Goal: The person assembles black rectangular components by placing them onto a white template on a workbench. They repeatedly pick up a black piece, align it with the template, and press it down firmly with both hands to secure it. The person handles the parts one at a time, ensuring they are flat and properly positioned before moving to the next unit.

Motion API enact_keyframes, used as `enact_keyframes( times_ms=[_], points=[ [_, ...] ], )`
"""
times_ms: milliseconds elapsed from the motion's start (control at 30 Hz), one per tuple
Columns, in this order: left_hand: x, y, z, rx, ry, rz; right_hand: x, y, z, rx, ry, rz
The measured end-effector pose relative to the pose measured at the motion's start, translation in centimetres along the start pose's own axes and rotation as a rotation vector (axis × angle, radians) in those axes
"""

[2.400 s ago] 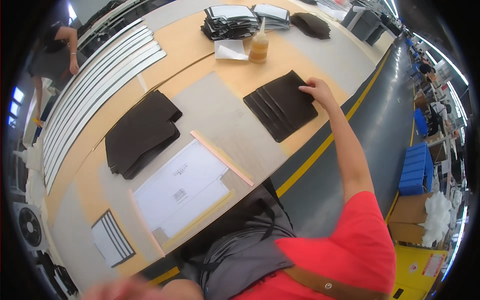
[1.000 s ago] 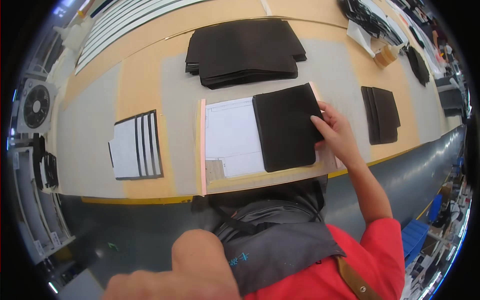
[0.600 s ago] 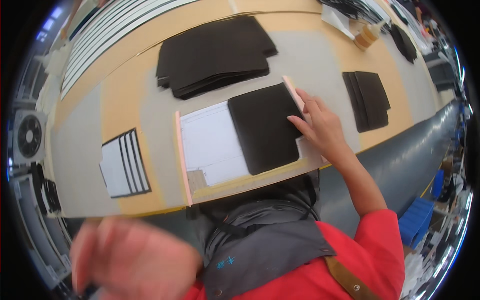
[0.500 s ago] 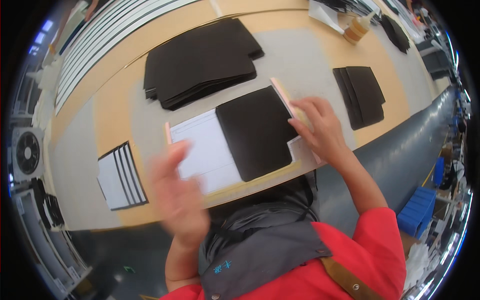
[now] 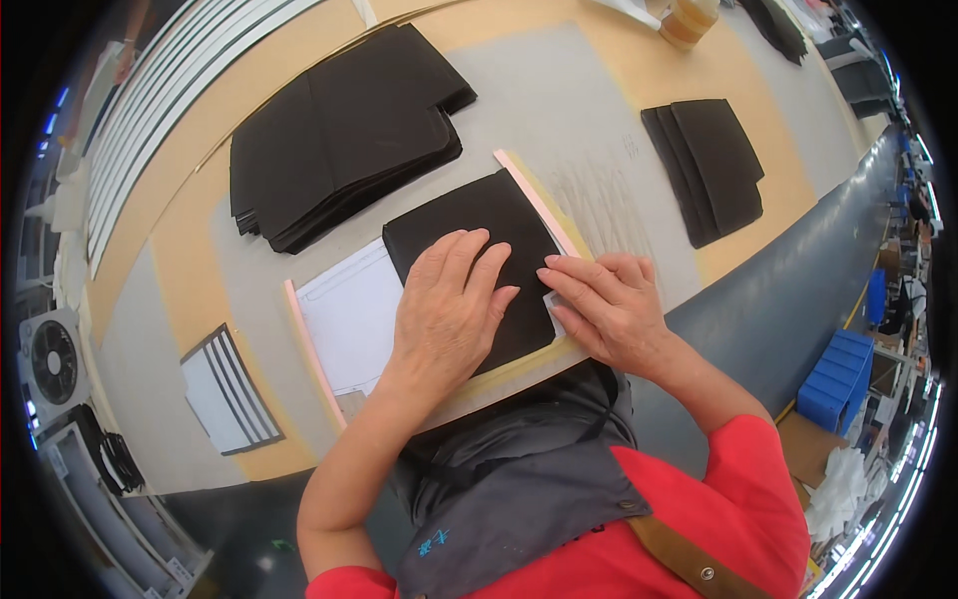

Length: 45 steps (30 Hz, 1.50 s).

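Workbench (image 5: 639,90): two black stacks (image 5: 339,130); one black sheet (image 5: 479,250) on white template (image 5: 349,314); left hand (image 5: 444,309) flat, fingers spread; right hand (image 5: 609,304) pressing its edge, fingers together.

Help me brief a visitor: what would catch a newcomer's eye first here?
Both hands press flat on a black sheet at the table's near edge: the left hand on its middle, the right hand at its right corner. Behind lies a big stack of black sheets; a smaller stack sits to the right.

Sheet (image 5: 479,240) on template (image 5: 349,319), under hands.
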State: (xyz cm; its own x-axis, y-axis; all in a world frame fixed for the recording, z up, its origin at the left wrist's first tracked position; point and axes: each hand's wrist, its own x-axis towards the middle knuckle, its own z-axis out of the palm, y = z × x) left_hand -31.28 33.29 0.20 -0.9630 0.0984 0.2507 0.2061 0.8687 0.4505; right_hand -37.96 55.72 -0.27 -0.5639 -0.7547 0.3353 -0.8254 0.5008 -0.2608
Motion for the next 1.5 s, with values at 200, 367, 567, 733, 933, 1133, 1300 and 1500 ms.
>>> enact_keyframes(
  times_ms=[200,367,567,733,933,1133,1300,1500],
  points=[
    [0.2,0.6,-0.1,0.017,-0.011,-0.016,0.0,0.1,-0.1,-0.011,0.009,0.036],
    [0.3,0.9,0.0,0.03,-0.021,-0.02,0.0,0.6,-0.7,0.047,0.006,0.057],
    [0.4,1.0,0.4,0.067,-0.046,0.014,-0.5,3.6,-2.4,0.158,0.123,0.244],
    [0.4,1.0,0.5,0.056,-0.055,0.0,-1.0,3.7,-2.3,0.208,0.158,0.228],
    [0.5,0.9,0.4,0.068,-0.054,0.009,-1.3,3.3,-2.0,0.197,0.142,0.21],
    [0.5,0.9,0.7,0.071,-0.05,0.003,-1.4,2.3,-1.4,0.123,0.062,0.076],
    [0.5,1.1,0.7,0.073,-0.046,-0.004,-0.8,1.2,-0.9,0.089,0.018,0.002],
    [2.4,0.2,1.0,0.133,0.015,0.026,-0.8,1.1,-0.6,0.004,0.027,-0.01]
  ],
)
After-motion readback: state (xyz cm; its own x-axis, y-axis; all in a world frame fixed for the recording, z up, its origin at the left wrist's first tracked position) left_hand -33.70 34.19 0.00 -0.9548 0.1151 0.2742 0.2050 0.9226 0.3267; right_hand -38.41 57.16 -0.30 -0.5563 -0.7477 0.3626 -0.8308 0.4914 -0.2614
